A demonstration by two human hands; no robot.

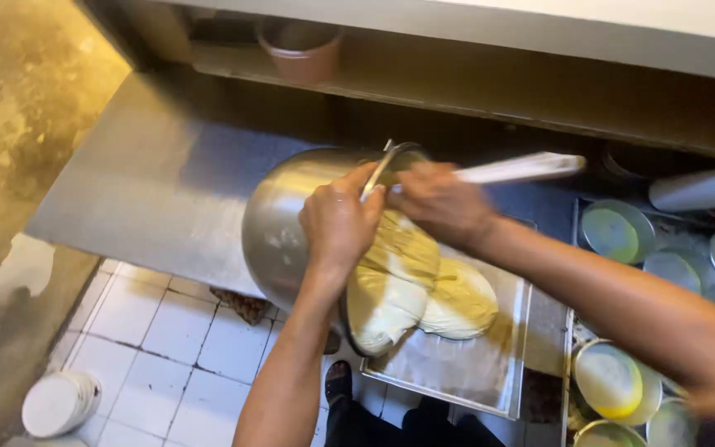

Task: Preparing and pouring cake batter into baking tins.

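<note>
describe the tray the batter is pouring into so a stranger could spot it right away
Start at the steel counter and the big tilted steel bowl on its front edge. Right under the bowl's mouth sits a rectangular metal tray catching pale yellow batter; the pans to its right are all round.

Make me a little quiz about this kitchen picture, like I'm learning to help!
1. True or false: the big metal bowl is tipped on its side over the tray.
2. What is sliding out of the bowl? A) yellow dough B) soup C) rice
3. Fill in: the right hand holds a white ____ at the bowl's rim.

Key
1. True. The left hand grips the rim while the bowl leans over the tray.
2. A. The dough hangs from the bowl onto the tray.
3. Scraper. It looks like a flat white scraper, though it is blurred.
</note>
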